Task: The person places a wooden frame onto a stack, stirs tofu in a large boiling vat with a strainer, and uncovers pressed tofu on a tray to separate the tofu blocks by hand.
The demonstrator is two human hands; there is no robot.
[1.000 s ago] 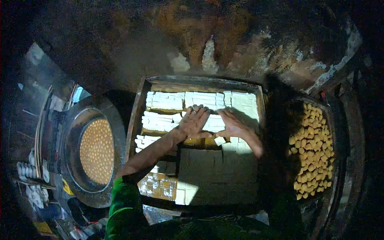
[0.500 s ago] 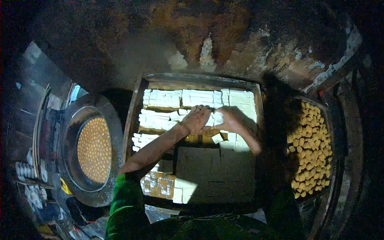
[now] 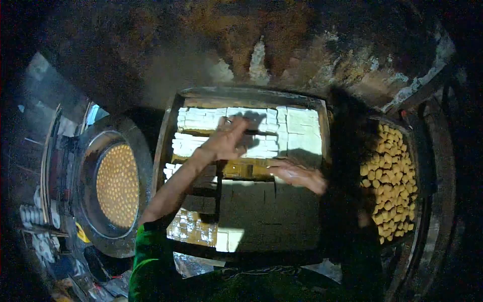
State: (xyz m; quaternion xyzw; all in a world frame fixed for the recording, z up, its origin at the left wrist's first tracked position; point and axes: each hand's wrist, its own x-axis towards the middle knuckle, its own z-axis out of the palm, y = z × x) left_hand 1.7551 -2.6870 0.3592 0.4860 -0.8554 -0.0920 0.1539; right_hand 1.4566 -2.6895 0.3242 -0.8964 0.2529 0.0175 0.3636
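Note:
White tofu blocks [image 3: 302, 123] fill much of a wooden-framed tray [image 3: 166, 146] with a woven base. Some stand in narrow rows at the back and left. Larger flat pieces lie at the right and front, partly in shadow. My left hand [image 3: 229, 138] hovers over the back rows with its fingers apart, holding nothing. To its right, my right hand [image 3: 299, 175] is stretched out low above the tray, fingers extended and slightly blurred. A strip of bare woven base [image 3: 241, 168] shows between the hands and the front pieces.
On the left is a wide, dark-rimmed pan [image 3: 146, 166] with many round golden pieces [image 3: 118, 186] in liquid. A container on the right holds a heap of yellow-brown pieces [image 3: 390, 181]. A stained wall [image 3: 211, 45] rises behind the tray.
My hands have come apart from the middle row, the left moving up and left, the right toward me. The tilted loose block no longer shows. The middle row now lies in line.

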